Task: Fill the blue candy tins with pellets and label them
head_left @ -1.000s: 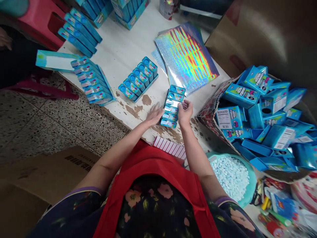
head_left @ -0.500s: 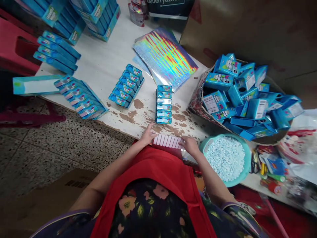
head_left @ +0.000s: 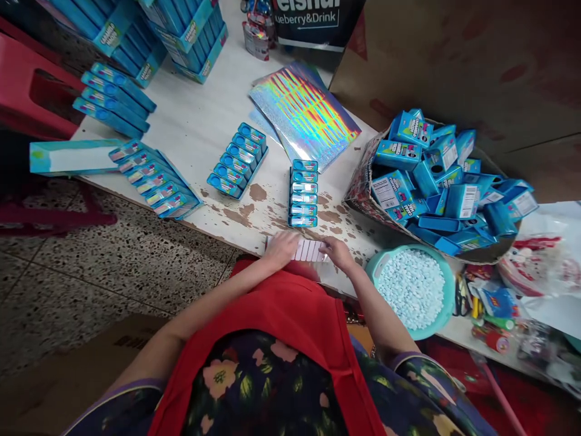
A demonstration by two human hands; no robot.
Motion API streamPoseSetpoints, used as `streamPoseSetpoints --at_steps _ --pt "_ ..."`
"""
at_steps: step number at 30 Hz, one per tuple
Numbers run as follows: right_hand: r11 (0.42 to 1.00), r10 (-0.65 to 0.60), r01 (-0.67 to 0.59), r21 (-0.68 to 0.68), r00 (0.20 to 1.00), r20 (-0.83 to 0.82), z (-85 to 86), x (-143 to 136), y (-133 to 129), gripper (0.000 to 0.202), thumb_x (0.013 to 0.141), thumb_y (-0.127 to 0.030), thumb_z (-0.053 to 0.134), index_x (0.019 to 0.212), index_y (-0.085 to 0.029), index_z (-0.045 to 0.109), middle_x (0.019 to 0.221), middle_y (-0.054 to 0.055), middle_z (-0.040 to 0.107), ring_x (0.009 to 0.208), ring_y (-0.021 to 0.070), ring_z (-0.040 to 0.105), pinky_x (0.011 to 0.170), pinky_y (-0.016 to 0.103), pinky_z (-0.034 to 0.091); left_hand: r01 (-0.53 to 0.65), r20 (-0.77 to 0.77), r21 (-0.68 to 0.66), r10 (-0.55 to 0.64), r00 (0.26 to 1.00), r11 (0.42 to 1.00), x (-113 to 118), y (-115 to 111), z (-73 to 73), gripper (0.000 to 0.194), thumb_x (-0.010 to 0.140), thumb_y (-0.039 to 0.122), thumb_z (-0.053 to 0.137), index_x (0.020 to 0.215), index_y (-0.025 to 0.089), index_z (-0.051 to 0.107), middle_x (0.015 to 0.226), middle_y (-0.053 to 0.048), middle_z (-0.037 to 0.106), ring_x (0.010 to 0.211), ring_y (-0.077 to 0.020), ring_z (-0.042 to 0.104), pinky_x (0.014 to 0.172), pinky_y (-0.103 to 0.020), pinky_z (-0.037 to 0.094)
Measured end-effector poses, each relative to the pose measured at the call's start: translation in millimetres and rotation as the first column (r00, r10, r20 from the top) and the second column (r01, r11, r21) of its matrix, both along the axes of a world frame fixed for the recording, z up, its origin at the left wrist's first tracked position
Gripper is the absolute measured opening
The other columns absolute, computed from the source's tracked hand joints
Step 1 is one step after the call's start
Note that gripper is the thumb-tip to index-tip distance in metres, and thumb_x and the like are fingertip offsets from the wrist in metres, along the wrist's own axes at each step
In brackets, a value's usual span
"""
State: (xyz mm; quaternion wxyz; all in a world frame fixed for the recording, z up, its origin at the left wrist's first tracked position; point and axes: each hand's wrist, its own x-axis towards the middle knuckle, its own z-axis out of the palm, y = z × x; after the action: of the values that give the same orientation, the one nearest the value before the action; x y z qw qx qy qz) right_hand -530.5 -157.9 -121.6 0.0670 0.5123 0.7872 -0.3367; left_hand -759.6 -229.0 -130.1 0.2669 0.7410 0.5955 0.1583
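Note:
A pale sticker sheet (head_left: pixel 309 250) marked off in narrow strips lies at the table's front edge, close to my red apron. My left hand (head_left: pixel 282 250) rests over its left part; the fingertips are blurred, so whether they grip anything cannot be made out. The fingers of my right hand (head_left: pixel 336 251) are closed on the sheet's right end. Just beyond it stands a short row of blue boxes (head_left: pixel 304 200), some with shiny strips on their ends. Another tray of blue boxes (head_left: pixel 236 162) stands to the left of that row.
Shiny holographic sheets (head_left: pixel 308 112) lie farther back. At the right are a carton (head_left: pixel 363 175) heaped with blue boxes and a teal basin (head_left: pixel 374 266) of small pale pieces. More blue boxes (head_left: pixel 152 181) and an open blue tray (head_left: pixel 75 156) sit at the left edge.
My left hand has moved right, from the sheet's left end to over its left part. My right hand has shifted slightly left and up. The camera view has shifted a little.

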Motion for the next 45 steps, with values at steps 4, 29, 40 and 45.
streamPoseSetpoints --at_steps 4,29,40,45 --pt "0.999 -0.022 0.023 0.023 0.998 -0.056 -10.0 20.7 -4.0 0.032 0.08 -0.023 0.067 0.112 -0.021 0.065 0.102 0.005 0.071 0.092 0.0195 0.064 0.081 0.031 0.048 0.111 -0.066 -0.146 -0.121 0.99 0.983 47.8 25.5 -5.0 0.031 0.097 0.032 0.043 0.115 0.019 0.064 0.112 -0.01 0.068 0.105 -0.0231 0.062 0.091 -0.035 0.043" --pt "0.91 0.067 -0.061 0.41 0.998 0.001 -26.5 37.7 -57.6 0.047 0.093 -0.034 0.051 0.136 -0.014 0.049 0.147 0.017 0.043 0.139 0.0298 0.033 0.109 0.048 0.033 -0.078 -0.123 -0.296 0.043 0.991 0.952 60.4 43.3 -19.0 0.036 0.096 0.035 0.036 0.095 0.02 0.069 0.097 -0.008 0.073 0.09 -0.0238 0.066 0.074 -0.032 0.042" --pt "0.943 0.077 -0.089 0.32 0.996 0.049 -23.3 39.6 -50.4 0.043 0.095 -0.031 0.046 0.135 -0.015 0.049 0.144 0.016 0.048 0.137 0.0307 0.035 0.11 0.051 0.027 -0.102 -0.108 -0.351 0.068 0.992 0.931 59.0 49.9 -16.5 0.034 0.094 0.033 0.039 0.089 0.021 0.071 0.091 -0.006 0.073 0.084 -0.0216 0.065 0.066 -0.029 0.039" --pt "0.921 0.068 -0.079 0.381 0.997 0.041 -19.5 42.3 -47.6 0.026 0.094 -0.031 0.048 0.112 -0.019 0.062 0.131 0.013 0.059 0.125 0.03 0.045 0.102 0.046 0.032 -0.102 -0.109 -0.377 0.065 0.992 0.92 58.7 53.1 -17.9 0.033 0.093 0.032 0.04 0.088 0.021 0.071 0.091 -0.006 0.073 0.084 -0.0219 0.066 0.064 -0.029 0.039"
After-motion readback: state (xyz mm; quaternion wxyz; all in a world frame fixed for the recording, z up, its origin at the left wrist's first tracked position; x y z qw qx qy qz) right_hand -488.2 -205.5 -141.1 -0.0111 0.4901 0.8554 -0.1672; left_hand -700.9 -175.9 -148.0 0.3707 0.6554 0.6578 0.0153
